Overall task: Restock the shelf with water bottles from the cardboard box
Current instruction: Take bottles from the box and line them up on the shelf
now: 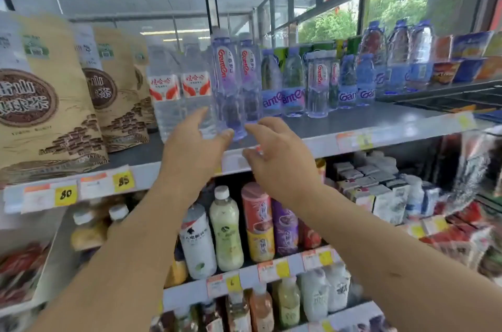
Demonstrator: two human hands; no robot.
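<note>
Water bottles (235, 79) upright on the shelf (380, 121) beside tea bags (46, 103)

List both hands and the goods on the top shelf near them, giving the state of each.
Left hand: open, fingers spread, holding nothing.
Right hand: open, fingers loosely bent, holding nothing.
Purple bottles: upright, side by side.
Red-label bottles: upright.
Tea bags: standing.

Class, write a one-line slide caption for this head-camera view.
Left hand and right hand, both open, flank two purple-labelled water bottles standing upright on the shelf.
</note>
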